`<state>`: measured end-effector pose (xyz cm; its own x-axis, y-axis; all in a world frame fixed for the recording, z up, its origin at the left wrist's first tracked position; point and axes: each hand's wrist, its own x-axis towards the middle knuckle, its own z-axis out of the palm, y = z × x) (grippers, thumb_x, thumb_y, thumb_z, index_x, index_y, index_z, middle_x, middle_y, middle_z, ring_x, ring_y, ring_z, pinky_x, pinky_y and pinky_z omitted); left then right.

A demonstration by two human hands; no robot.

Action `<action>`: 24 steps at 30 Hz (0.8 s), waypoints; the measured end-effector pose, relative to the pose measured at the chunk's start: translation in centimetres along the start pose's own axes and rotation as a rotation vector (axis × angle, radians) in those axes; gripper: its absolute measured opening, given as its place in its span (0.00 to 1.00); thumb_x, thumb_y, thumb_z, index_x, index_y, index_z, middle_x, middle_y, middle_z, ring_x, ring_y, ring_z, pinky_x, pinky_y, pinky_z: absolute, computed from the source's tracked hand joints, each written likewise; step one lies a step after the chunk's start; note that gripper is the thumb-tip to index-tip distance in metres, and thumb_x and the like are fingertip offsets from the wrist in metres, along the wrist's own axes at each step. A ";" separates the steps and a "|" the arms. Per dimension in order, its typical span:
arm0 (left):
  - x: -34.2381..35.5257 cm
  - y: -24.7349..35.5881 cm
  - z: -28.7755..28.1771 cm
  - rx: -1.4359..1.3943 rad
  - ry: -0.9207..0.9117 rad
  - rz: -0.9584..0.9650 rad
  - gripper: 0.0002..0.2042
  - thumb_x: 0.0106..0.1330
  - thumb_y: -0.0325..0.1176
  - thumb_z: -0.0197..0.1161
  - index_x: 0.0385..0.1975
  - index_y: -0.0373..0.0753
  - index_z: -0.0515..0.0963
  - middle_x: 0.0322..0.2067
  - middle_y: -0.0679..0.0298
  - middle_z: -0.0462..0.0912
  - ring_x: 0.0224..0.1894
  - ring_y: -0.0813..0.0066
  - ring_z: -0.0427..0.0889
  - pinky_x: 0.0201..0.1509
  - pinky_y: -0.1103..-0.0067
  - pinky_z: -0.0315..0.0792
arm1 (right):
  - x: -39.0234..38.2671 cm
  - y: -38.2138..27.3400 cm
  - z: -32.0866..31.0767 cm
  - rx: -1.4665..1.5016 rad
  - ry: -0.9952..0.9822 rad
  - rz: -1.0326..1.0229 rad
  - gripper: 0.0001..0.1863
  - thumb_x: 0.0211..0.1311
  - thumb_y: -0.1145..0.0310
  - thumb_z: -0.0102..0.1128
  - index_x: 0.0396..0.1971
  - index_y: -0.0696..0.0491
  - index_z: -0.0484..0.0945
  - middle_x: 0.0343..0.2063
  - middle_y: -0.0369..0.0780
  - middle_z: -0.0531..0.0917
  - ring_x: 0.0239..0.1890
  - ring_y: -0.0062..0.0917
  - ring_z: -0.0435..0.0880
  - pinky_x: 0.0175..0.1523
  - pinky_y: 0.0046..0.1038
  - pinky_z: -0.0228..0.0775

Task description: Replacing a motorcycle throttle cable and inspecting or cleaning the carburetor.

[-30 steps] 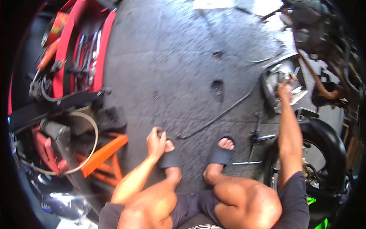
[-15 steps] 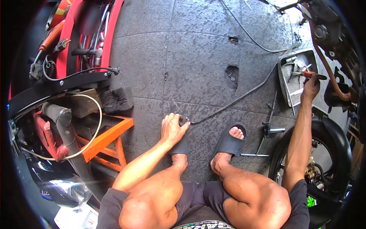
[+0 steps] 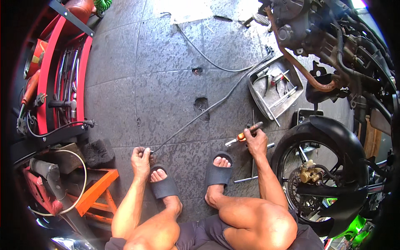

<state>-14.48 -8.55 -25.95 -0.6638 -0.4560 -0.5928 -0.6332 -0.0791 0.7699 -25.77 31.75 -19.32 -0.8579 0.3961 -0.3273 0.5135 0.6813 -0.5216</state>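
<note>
My left hand (image 3: 141, 161) is closed, thumb and fingers pinching the end of a dark grey cable (image 3: 189, 123) just above the floor. From there the cable runs up to the right, toward the metal tray. In front of my right sandal, my right hand (image 3: 256, 143) grips an orange-and-black-handled tool (image 3: 241, 136). Its silver tip points left toward the cable; its exact kind is unclear. The metal tray (image 3: 259, 101) lies farther off to the right, with pliers (image 3: 266, 83) and other hand tools inside.
On the right stand a motorcycle wheel (image 3: 280, 152) and a dark engine (image 3: 321, 39). A red tool rack (image 3: 45, 89) and an orange metal stand (image 3: 95, 189) are on the left. A T-shaped metal bar (image 3: 246, 179) lies by my right foot. The tiled floor has broken holes (image 3: 201, 104).
My right hand has come back from the tray toward my feet, bringing the orange-and-black-handled tool. My left hand still pinches the cable end. The view has swung to the right.
</note>
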 end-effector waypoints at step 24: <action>-1.7 6.8 -7.4 -0.344 0.584 0.241 0.14 0.76 0.45 0.48 0.42 0.39 0.68 0.28 0.66 0.71 0.20 0.81 0.68 0.20 0.87 0.63 | 11.1 -7.2 10.2 0.299 -0.503 0.126 0.28 0.66 0.47 0.57 0.36 0.63 0.77 0.23 0.41 0.83 0.14 0.22 0.77 0.22 0.29 0.71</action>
<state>-14.68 -14.87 -17.92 -0.3874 -0.8880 -0.2478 -0.2707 -0.1474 0.9513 -38.78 24.95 -27.26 -0.7144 0.0728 -0.6959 0.6557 0.4167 -0.6296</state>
